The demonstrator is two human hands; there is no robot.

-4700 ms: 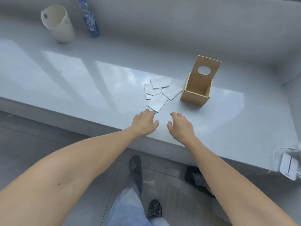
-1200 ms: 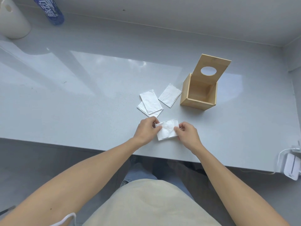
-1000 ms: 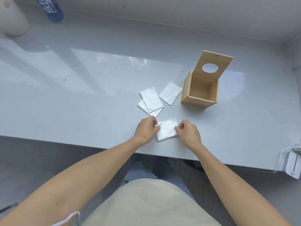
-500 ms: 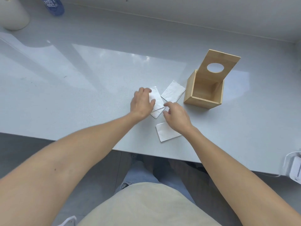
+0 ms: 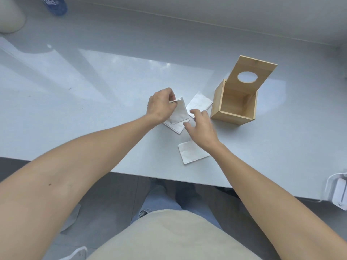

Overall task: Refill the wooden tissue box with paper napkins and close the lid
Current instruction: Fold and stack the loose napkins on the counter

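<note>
A wooden tissue box [image 5: 232, 117] stands on the grey counter with its lid [image 5: 247, 76] tilted up and open; the inside looks empty. My left hand [image 5: 160, 105] pinches the top edge of a white napkin [image 5: 179, 112] and lifts it off another napkin [image 5: 176, 126] lying under it. My right hand [image 5: 201, 128] hovers just right of them with fingers spread and holds nothing. A third napkin [image 5: 200, 102] lies beside the box. A fourth napkin [image 5: 191, 153] lies near the counter's front edge, partly under my right wrist.
The counter's front edge [image 5: 131, 173] runs across below my hands. A blue bottle [image 5: 55, 5] and a cream cup [image 5: 11, 17] stand at the far left back. A white charger with a cable [image 5: 339, 193] sits at the right front corner.
My left hand has pinched the top napkin of the pile and raised its edge. My right hand has drawn back slightly and opened. The napkin handled earlier stays flat near the front edge.
</note>
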